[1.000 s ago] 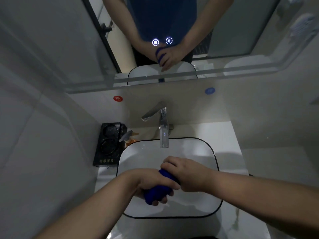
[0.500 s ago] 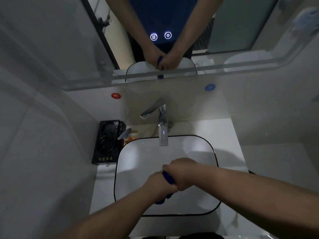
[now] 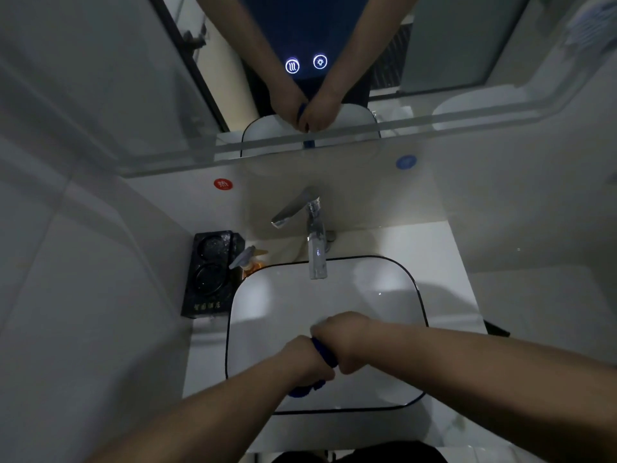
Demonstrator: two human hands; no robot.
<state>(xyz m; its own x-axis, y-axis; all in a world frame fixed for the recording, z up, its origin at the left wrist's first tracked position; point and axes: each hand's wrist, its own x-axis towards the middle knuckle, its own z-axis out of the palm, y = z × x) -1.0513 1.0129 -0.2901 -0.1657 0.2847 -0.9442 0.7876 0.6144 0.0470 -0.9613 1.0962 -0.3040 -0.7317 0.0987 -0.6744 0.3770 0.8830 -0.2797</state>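
Note:
Over the white sink basin [image 3: 267, 302] both my hands grip a rolled blue cloth [image 3: 324, 354]. My left hand [image 3: 305, 360] holds its lower end, and a bit of blue sticks out below the fist. My right hand [image 3: 342, 339] is clenched round the upper end. The two fists press against each other, so most of the cloth is hidden. The mirror [image 3: 467, 61] above shows the same grip from the front.
A chrome tap [image 3: 314, 235] stands at the back of the basin. A black tray with round hollows [image 3: 208, 272] and an orange pump bottle [image 3: 250, 262] sit on the counter at left. Red [image 3: 223, 183] and blue [image 3: 405, 162] stickers mark the wall.
My hands have closed tighter together on the cloth and moved nearer the basin's front edge. Less blue shows between the fists than a second ago.

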